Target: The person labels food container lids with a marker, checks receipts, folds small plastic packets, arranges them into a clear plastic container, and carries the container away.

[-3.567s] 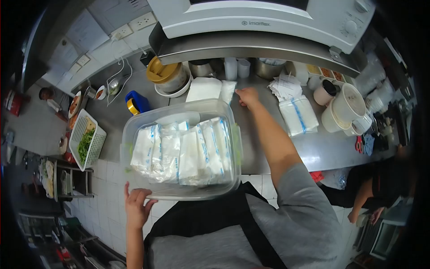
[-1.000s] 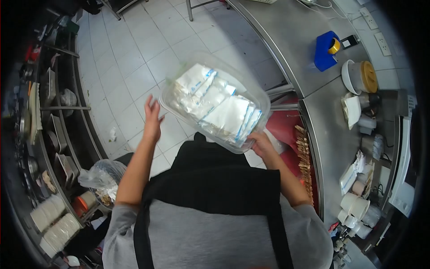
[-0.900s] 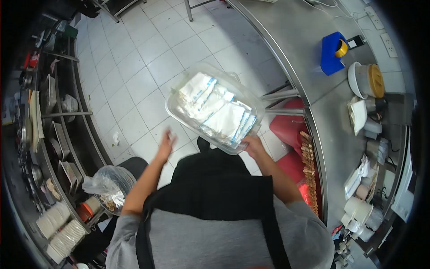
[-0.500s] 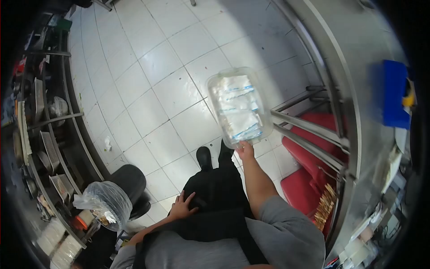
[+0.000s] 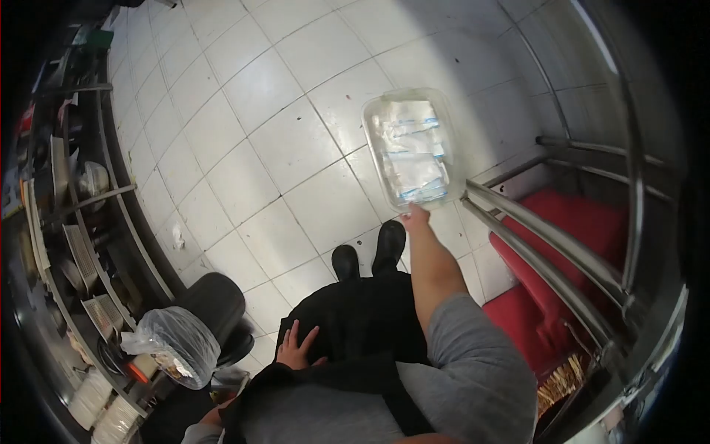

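A clear plastic tub (image 5: 373, 148) with white, blue-marked packets (image 5: 416, 159) inside is low over the tiled floor, beyond my shoes. My right hand (image 5: 416, 215) grips its near rim, arm stretched out. Whether the tub touches the floor I cannot tell. My left hand (image 5: 297, 349) lies on the black apron (image 5: 347, 318) over my thigh, fingers spread, holding nothing.
To the right stand a metal table frame (image 5: 547, 244) and red chairs (image 5: 547, 296). On the left are metal shelves (image 5: 111, 170) with trays, and a black bin (image 5: 214, 296) beside a plastic-bagged container (image 5: 177, 344). A white scrap (image 5: 177, 237) lies on the floor.
The tub went from above the counter down towards the floor, in my right hand. My left hand came away from beside it onto my thigh. The view turned from the counter to the floor.
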Demonstrator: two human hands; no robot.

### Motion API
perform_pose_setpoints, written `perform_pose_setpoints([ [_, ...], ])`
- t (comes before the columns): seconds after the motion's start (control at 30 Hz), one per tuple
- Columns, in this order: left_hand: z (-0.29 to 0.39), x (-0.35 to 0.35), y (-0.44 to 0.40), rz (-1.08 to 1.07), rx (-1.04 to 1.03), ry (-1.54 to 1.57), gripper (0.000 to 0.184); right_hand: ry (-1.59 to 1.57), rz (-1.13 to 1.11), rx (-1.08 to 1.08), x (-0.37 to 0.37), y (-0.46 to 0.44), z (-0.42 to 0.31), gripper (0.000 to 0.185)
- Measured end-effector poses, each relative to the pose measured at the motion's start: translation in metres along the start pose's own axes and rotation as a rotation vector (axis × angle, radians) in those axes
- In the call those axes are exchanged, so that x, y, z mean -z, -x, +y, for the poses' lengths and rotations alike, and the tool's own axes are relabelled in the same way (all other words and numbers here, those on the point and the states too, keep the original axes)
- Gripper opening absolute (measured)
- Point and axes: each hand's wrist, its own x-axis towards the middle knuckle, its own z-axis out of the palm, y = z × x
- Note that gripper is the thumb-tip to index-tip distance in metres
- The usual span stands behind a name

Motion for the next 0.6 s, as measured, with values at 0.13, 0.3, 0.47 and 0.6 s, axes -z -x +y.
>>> perform_pose_setpoints([
  [0.13,0.011,0.009,0.008,-0.068,-0.003,-0.028,0.085,0.912,-0.097,0.301,0.022,0.092,0.033,0.079],
  [0.3,0.008,-0.001,0.004,-0.2,-0.082,-0.07,0.08,1.559,-0.7,0.68,0.124,0.327,0.031,0.058],
  [0.47,0.004,0.02,-0.018,-0.222,-0.226,-0.06,0.072,1.521,-1.069,0.772,0.255,0.3,0.06,0.035],
  [0.6,0.037,0.072,-0.004,-0.174,-0.257,-0.098,0.068,1.361,-0.174,0.802,0.357,0.428,-0.025,0.035],
])
